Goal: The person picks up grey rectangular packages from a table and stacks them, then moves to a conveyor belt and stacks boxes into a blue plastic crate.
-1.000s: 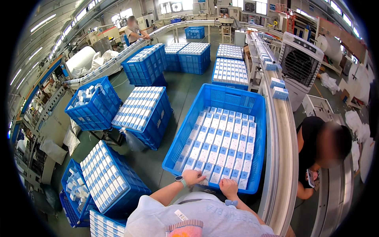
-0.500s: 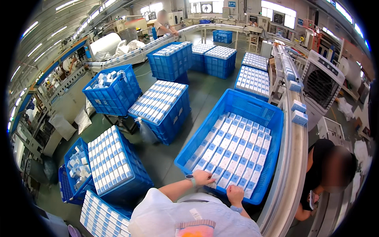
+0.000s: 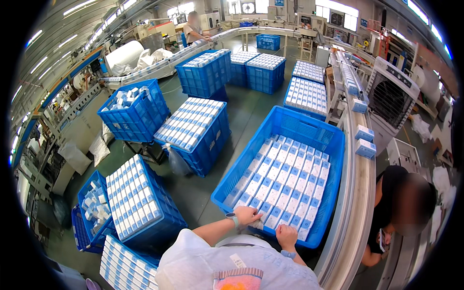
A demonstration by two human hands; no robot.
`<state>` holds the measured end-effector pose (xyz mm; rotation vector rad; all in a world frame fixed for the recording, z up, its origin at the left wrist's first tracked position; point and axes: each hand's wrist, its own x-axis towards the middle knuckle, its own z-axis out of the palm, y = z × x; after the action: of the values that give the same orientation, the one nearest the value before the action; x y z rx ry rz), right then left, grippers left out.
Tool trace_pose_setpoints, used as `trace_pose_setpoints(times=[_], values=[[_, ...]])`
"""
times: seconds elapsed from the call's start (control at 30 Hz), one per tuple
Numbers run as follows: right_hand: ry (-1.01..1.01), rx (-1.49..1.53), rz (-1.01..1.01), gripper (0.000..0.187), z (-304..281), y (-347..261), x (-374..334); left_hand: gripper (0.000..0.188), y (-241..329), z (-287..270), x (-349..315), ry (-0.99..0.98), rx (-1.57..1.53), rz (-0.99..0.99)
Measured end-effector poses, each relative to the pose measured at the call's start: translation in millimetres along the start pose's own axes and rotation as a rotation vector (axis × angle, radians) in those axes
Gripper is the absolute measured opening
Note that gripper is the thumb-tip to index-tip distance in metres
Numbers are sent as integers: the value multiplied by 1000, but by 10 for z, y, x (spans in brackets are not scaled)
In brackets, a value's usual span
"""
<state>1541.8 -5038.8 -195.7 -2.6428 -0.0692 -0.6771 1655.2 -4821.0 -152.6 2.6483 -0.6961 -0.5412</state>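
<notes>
A large blue crate stands in front of me, with rows of small white-and-blue packs laid inside it. My left hand, a watch on its wrist, reaches over the crate's near left edge. Its fingers are partly stretched out and touch the packs in the nearest row. Farther right along the same edge, my right hand is closed, with its fingers curled down against the near packs. Whatever lies inside those fingers is hidden. A band circles the right wrist.
A conveyor carrying several packs runs along the crate's right side. Beyond it a person in black holds a phone. Filled blue crates stand left and ahead. Another person works at the far conveyor.
The whole view has shifted slightly. My left hand's fingers have straightened a little over the near packs. My right hand stays closed at nearly the same spot.
</notes>
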Motion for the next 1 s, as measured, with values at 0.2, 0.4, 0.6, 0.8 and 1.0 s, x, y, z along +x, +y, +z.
trace_pose_setpoints(times=[0.2, 0.4, 0.6, 0.8, 1.0], values=[[6, 13, -9, 20, -27, -7, 24, 53, -15, 23, 30, 4, 32, -7], [3, 6, -7, 20, -11, -3, 26, 51, -22, 28, 27, 31, 10, 5], [-4, -11, -5, 19, -7, 4, 18, 47, -10, 22, 18, 55, -12, 6], [14, -8, -16, 19, -4, 5, 17, 44, -31, 52, 27, 68, -15, -1], [12, -1, -14, 20, 19, 22, 6, 47, -29, 36, 38, 40, 2, -2]])
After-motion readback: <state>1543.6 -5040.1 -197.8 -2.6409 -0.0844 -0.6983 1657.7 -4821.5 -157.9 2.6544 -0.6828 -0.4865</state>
